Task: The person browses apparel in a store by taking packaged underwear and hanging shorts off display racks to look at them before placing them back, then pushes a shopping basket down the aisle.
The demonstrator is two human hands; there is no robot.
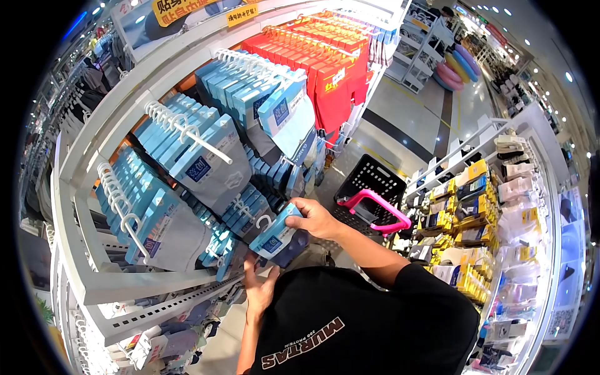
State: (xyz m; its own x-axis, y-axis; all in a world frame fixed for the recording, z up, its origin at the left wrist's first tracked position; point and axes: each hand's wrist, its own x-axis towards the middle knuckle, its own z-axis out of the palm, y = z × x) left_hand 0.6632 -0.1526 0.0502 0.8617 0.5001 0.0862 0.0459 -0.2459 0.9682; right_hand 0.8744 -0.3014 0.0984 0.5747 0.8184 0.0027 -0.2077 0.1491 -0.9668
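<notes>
A dark blue garment on a light blue card [273, 240] with a white hook hangs tilted in front of the lower rack. My right hand [314, 219] is closed on the card's upper right end, thumb on top. Below the card's left end is my left hand [259, 284], its fingers apart and raised; whether its fingertips touch the card is unclear. Grey packaged garments [212, 165] with blue cards hang on white hooks to the left.
Red packages [334, 81] hang at the rack's far end. A black basket [369, 181] with a pink handle [375, 209] stands on the floor ahead. Yellow-carded packages [472, 212] fill the right shelf. A white rack frame [125, 284] borders the left side.
</notes>
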